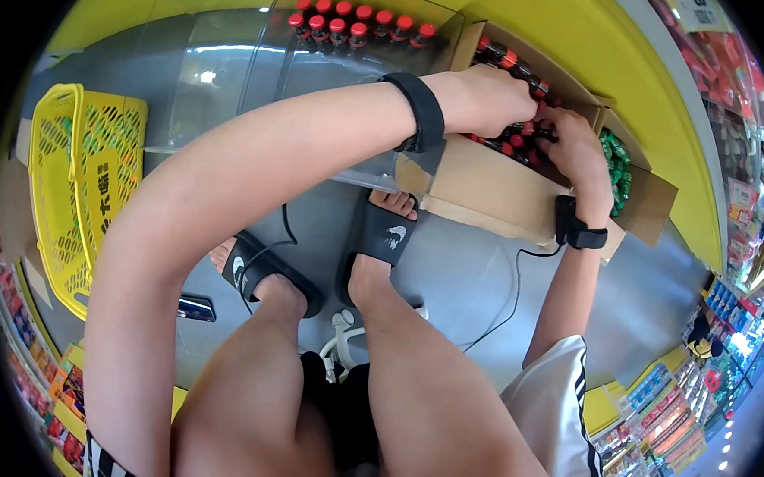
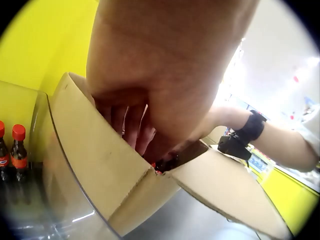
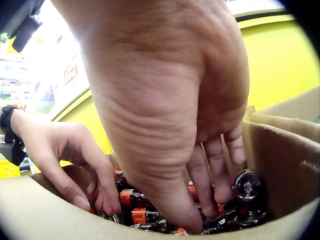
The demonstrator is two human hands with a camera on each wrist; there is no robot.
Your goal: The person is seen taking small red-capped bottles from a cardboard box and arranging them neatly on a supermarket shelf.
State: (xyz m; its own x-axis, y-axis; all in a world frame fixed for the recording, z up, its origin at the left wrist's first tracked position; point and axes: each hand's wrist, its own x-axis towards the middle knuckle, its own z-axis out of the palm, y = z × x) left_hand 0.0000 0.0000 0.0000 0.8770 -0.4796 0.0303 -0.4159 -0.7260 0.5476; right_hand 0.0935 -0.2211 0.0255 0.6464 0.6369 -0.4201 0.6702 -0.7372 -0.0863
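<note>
Small dark cola bottles [image 1: 529, 73] with red caps and labels lie in layers in an open cardboard box [image 1: 488, 188]. My left hand [image 1: 484, 97] reaches over the box's near-left wall, fingers down inside; its fingertips are hidden in the head view. In the right wrist view that left hand [image 3: 65, 155] points thumb and fingers down at the bottles, and I cannot tell whether it grips one. Opposite it, my right hand [image 1: 577, 149] dips in from the right, thumb and fingers around a cola bottle [image 1: 543, 132]. More bottles [image 3: 142, 215] lie around its fingertips.
Upright red-capped bottles [image 1: 358, 37] stand in rows inside a clear plastic bin [image 1: 209, 83] left of the box. Green-wrapped items [image 1: 615, 169] fill a second carton on the right. A yellow basket [image 1: 64, 213], a phone [image 1: 197, 307] and a thin cable [image 1: 511, 288] are on the floor.
</note>
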